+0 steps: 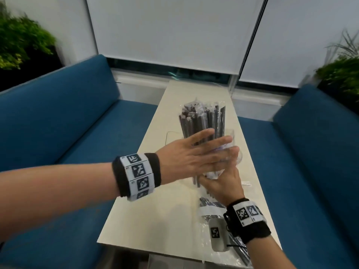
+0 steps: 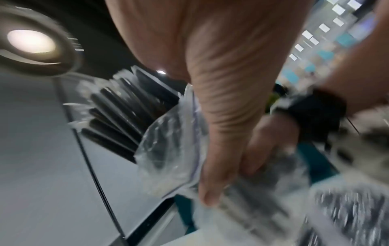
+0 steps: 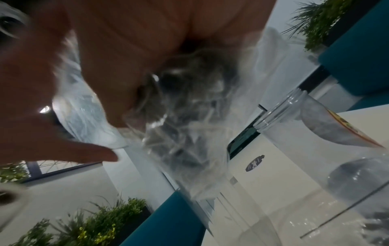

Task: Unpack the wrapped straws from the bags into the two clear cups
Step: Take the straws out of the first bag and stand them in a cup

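Note:
A clear plastic bag [image 1: 232,152] of dark wrapped straws [image 1: 202,117] is held upright above the table, the straws sticking out of its top. My left hand [image 1: 217,144] lies across the bag's front with straight, spread fingers. From below, my right hand [image 1: 221,183] grips the bag's bunched lower end. In the left wrist view my thumb [image 2: 221,149] runs along the crinkled bag [image 2: 168,149], and the straws [image 2: 118,119] fan out beyond it. One clear cup [image 3: 315,149] with a threaded rim stands empty on the table in the right wrist view. The hands hide it in the head view.
A second bag of straws [image 1: 211,218] lies on the narrow cream table [image 1: 155,220] under my right wrist. Blue sofas [image 1: 58,123] flank the table on both sides. Plants [image 1: 19,41] stand in the back corners.

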Demonstrator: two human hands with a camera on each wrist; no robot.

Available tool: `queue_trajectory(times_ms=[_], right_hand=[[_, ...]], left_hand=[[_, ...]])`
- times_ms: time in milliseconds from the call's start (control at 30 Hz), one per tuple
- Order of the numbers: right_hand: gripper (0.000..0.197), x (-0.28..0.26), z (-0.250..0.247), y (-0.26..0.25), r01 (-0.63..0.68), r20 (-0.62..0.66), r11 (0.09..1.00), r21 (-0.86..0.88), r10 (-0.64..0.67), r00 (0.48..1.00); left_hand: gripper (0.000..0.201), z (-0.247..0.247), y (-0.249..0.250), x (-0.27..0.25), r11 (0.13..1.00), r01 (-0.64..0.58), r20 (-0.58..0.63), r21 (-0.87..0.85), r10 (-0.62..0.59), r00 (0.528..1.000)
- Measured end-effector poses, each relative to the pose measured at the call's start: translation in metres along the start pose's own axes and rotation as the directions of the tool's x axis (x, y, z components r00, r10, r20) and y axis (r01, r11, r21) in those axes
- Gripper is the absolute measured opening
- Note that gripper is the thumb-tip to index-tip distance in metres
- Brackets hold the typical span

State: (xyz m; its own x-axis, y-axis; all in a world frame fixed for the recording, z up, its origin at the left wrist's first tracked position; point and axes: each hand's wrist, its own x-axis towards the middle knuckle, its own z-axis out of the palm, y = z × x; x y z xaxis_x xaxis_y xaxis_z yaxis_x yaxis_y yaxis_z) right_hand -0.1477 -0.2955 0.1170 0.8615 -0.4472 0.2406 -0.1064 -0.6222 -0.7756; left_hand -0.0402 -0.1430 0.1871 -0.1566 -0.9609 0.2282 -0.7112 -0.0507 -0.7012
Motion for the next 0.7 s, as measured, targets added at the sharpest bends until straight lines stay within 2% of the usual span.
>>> queue_trajectory(times_ms=[133, 300, 400, 500, 600, 700], right_hand=[[0.094, 0.004, -0.015, -0.019, -0.052, 0.150, 0.998, -0.025, 0.055, 0.987], [0.074, 0.030, -0.049, -0.037, -0.012, 0.224, 0.987, -0.157, 0.048, 0.973], [0.072, 0.046, -0.062, -0.054, 0.040, 0.264, 0.967, -0.253, 0.029, 0.964], [0.061, 0.057, -0.078, -0.077, 0.109, 0.310, 0.940, -0.324, -0.004, 0.951], [0.052, 0.062, -0.092, -0.094, 0.155, 0.361, 0.912, -0.380, -0.008, 0.932], [0.062, 0.063, -0.099, -0.105, 0.158, 0.416, 0.880, -0.449, 0.049, 0.908]], left_hand=[[0.089, 0.008, -0.025, 0.022, 0.995, -0.023, 0.120, 0.099, 0.011, 0.993], [0.061, 0.015, -0.047, 0.038, 1.000, -0.007, 0.085, 0.022, 0.005, 0.996], [0.055, 0.022, -0.064, 0.038, 0.994, 0.095, 0.092, -0.047, -0.090, 0.992], [0.062, 0.036, -0.072, 0.032, 0.961, 0.227, 0.075, -0.156, -0.218, 0.973], [0.064, 0.050, -0.068, 0.027, 0.878, 0.342, 0.001, -0.333, -0.363, 0.932], [0.066, 0.061, -0.062, 0.026, 0.796, 0.402, -0.018, -0.453, -0.459, 0.888]])
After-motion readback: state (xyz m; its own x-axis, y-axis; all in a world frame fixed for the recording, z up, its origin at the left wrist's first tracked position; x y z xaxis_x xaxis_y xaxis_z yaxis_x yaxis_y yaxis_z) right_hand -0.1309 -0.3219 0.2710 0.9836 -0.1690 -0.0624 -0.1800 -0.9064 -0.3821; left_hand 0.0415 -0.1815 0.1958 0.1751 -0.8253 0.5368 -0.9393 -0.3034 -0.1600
